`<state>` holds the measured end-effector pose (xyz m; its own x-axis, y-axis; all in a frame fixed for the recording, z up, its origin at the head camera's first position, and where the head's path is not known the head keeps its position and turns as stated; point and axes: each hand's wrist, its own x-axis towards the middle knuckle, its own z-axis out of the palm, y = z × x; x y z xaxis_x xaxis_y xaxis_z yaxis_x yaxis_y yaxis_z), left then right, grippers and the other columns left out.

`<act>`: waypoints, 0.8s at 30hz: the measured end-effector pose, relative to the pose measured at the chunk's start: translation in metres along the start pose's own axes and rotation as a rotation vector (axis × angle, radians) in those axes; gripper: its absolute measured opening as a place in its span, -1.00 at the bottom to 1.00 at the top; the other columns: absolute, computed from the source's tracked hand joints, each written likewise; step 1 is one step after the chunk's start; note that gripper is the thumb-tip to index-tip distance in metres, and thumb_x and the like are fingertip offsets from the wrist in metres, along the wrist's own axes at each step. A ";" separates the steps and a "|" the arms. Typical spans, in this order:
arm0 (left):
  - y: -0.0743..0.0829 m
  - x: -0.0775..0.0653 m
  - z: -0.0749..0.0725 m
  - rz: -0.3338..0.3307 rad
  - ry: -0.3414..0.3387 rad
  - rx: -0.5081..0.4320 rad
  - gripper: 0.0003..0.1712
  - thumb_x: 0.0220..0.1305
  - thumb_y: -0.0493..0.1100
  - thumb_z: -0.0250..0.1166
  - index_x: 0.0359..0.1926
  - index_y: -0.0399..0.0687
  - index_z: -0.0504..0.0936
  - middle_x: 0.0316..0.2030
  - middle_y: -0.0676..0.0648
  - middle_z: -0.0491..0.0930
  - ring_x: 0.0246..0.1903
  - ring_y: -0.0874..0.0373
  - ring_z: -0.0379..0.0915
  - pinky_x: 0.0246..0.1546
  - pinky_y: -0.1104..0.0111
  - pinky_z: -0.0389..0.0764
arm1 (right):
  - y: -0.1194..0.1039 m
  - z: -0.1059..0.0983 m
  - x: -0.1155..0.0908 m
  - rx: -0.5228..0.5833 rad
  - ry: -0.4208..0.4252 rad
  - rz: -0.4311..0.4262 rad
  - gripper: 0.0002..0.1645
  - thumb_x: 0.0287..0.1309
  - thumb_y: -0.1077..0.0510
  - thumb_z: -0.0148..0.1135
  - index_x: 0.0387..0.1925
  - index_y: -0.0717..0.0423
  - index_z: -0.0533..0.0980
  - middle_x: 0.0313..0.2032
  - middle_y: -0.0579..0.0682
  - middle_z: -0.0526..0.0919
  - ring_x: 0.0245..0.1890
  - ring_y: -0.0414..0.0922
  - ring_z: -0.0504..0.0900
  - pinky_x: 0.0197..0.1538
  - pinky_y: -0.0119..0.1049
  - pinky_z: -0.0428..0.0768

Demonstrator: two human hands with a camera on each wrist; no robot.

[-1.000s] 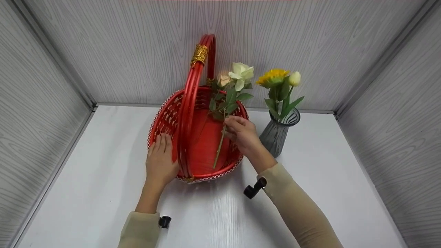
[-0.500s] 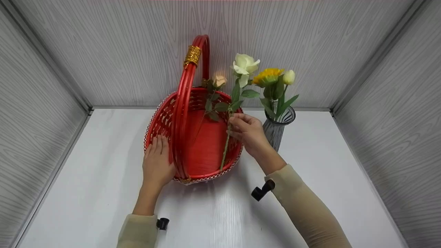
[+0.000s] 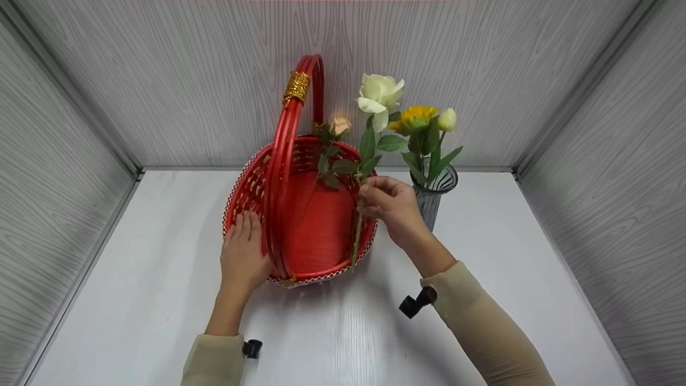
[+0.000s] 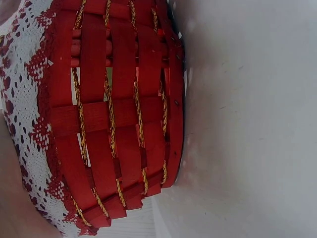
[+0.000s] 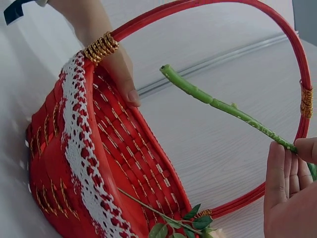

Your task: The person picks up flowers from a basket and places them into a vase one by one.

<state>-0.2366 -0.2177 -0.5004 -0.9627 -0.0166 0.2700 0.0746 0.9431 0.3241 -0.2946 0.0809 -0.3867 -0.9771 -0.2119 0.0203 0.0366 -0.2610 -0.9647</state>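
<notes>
A white rose (image 3: pixel 378 95) is upright over the right side of the red woven basket (image 3: pixel 257 166). My right hand (image 3: pixel 395 210) pinches its green stem (image 5: pixel 225 109) between thumb and fingers, below the leaves. In the right wrist view, the stem's cut end points free above the basket. My left hand (image 3: pixel 244 260) rests over the basket's left rim, its fingers straight and reaching inside. The left wrist view shows the basket's woven wall (image 4: pixel 124 114) and lace trim (image 4: pixel 29 124) from outside. A peach rose (image 3: pixel 340 126) leans inside the basket, its bloom against the back rim.
A grey ribbed glass vase (image 3: pixel 433 206) stands right of the basket, partly behind my right hand. It holds a yellow sunflower (image 3: pixel 414 119) and a white tulip (image 3: pixel 447 120). The basket's tall handle (image 3: pixel 284 150) arches upward. A grey wood-grain wall (image 3: pixel 214 96) stands behind.
My right hand has moved right and the white rose has risen away from the peach rose, towards the vase. My left hand stays on the basket's rim.
</notes>
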 end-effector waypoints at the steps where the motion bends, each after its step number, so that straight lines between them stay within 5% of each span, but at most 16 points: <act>1: 0.000 0.000 0.000 0.000 -0.001 0.001 -0.11 0.34 0.08 0.04 0.49 -0.43 0.09 0.47 -0.40 0.11 0.51 -0.24 -0.06 0.51 -0.02 -0.05 | -0.001 -0.001 0.000 -0.009 0.005 -0.009 -0.83 0.23 0.25 0.31 -0.19 0.24 0.53 -0.33 0.04 0.59 -0.38 -0.14 0.59 -0.25 -0.30 0.72; 11: 0.001 -0.001 -0.001 -0.006 -0.006 -0.008 -0.13 0.32 0.01 0.04 0.49 -0.42 0.06 0.48 -0.39 0.08 0.52 -0.24 -0.08 0.51 -0.03 -0.06 | -0.018 -0.030 -0.003 -0.075 0.079 -0.051 -0.74 0.23 0.16 0.36 -0.15 0.23 0.54 -0.25 0.08 0.63 -0.28 -0.08 0.67 -0.10 -0.17 0.74; 24: 0.002 -0.001 -0.003 -0.011 -0.017 -0.016 -0.12 0.32 0.03 0.04 0.50 -0.42 0.06 0.49 -0.38 0.05 0.53 -0.23 -0.10 0.52 -0.03 -0.08 | -0.049 -0.079 0.002 -0.041 0.206 -0.076 -0.70 0.25 0.14 0.34 -0.11 0.25 0.49 -0.27 0.03 0.56 -0.26 -0.13 0.59 -0.15 -0.33 0.70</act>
<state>-0.2347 -0.2166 -0.4975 -0.9678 -0.0209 0.2508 0.0681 0.9375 0.3412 -0.3148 0.1672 -0.3604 -0.9991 0.0046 0.0433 -0.0432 -0.2292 -0.9724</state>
